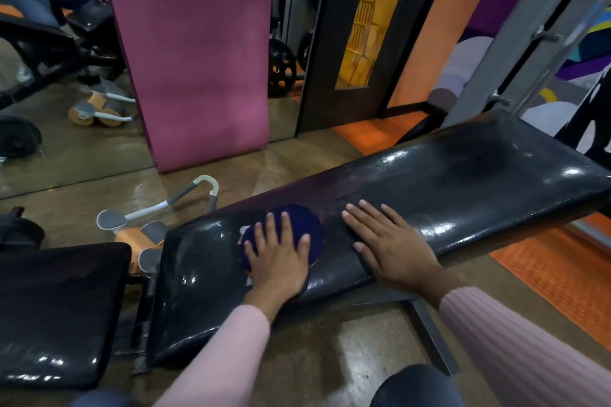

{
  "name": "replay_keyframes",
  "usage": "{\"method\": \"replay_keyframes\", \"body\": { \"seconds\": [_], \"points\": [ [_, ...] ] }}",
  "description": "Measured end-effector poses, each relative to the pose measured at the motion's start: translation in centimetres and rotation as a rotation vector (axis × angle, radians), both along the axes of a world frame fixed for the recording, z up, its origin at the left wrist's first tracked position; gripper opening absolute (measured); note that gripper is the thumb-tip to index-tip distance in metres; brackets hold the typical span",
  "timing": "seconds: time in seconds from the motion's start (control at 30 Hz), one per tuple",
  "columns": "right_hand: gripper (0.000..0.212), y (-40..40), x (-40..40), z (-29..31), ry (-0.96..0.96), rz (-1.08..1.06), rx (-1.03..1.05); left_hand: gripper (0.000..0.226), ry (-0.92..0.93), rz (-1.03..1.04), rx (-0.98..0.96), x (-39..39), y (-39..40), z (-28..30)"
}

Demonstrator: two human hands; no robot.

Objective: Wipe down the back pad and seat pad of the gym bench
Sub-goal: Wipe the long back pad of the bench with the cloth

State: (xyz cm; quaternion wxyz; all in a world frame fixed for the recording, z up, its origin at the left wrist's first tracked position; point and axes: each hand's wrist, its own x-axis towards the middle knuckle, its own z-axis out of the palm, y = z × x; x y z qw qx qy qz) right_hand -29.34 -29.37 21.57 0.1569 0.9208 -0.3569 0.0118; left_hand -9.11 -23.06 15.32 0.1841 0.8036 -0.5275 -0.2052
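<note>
A long, glossy black back pad (pixel 446 182) stretched from the near left up toward the far right, tilted upward at its far end. To its left, apart from it, sat the shorter black seat pad (pixel 56 307). A pink mat (pixel 198 53) stood upright against the mirror behind. My right hand (pixel 393 244) rested flat on the back pad, fingers (pixel 363 218) straight and released. Just left of it, my left hand (pixel 281 261) pressed a dark blue cloth (pixel 304 225) onto the pad's lower end with fingers spread straight.
</note>
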Motion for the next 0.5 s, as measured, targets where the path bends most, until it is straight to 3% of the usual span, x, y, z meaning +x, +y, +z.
{"method": "replay_keyframes", "body": {
  "seconds": [0.13,0.3,0.5],
  "points": [
    [0.060,-0.2,0.2,-0.3,0.012,-0.026,-0.023,0.065,-0.074,-0.023,-0.035,-2.4,4.5,-0.3],
    [0.059,-0.1,-0.1,-0.5,0.029,-0.034,-0.040,0.066,-0.054,-0.093,-0.093,-4.3,2.1,0.8],
    [0.058,0.2,-0.1,-0.2,-0.013,-0.007,-0.029,0.066,-0.013,0.073,-0.017,0.8,3.2,-1.2]
  ]
}}
